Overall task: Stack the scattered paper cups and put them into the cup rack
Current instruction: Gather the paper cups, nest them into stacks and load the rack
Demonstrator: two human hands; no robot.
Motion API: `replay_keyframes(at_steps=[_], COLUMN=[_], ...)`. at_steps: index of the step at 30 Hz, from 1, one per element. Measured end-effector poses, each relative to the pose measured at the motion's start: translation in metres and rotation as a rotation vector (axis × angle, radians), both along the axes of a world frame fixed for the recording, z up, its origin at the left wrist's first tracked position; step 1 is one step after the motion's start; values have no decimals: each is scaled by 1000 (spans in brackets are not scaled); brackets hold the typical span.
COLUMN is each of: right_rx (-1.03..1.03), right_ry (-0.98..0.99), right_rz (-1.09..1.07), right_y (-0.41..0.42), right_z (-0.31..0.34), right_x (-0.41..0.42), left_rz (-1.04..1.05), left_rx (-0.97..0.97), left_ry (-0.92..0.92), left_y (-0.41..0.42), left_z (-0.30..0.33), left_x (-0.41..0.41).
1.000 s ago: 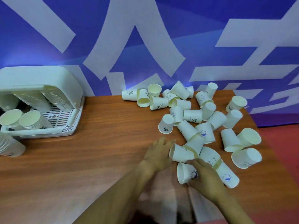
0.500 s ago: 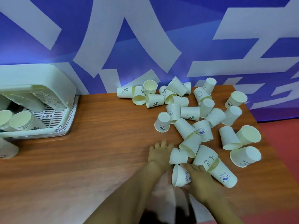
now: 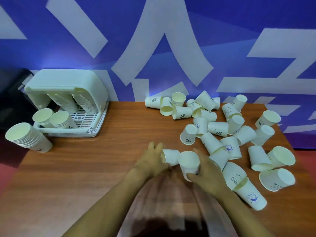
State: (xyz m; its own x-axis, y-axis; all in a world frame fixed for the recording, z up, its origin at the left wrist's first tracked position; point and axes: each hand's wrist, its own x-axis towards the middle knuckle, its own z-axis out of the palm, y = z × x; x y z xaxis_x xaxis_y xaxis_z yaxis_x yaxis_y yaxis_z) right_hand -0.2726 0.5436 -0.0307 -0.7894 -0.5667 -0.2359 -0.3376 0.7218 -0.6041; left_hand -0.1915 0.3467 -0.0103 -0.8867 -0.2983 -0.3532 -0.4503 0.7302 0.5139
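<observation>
Left hand (image 3: 150, 162) fingers curled round sideways cup (image 3: 170, 156); right hand (image 3: 205, 175) fingers grip cup (image 3: 189, 162), mouth tilted up-left.

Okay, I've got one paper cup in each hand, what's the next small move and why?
Probably slide the left hand's cup into the right hand's cup. The left hand and right hand each grip one, and the two cups already touch above the table. Nesting them starts a stack for the cup rack, and frees one hand for the scattered cups.

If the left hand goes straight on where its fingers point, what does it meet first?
Probably nothing soon: the left hand, holding a cup, points across bare table toward the wall; depth is unclear.
</observation>
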Motion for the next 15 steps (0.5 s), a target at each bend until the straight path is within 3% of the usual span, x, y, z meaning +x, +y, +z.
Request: replay_keyframes(at_steps=[9, 15], right_rx=[-35, 10], right_ry=[-22, 22], right_rz=[54, -8], right_y=[-56, -97], right_z=[15, 30], right_x=[25, 49], left_rz=[121, 68], left_rx=[-79, -13], left_ry=[94, 165], left_y=[-55, -102], left_z=[20, 33], left_x=[50, 75])
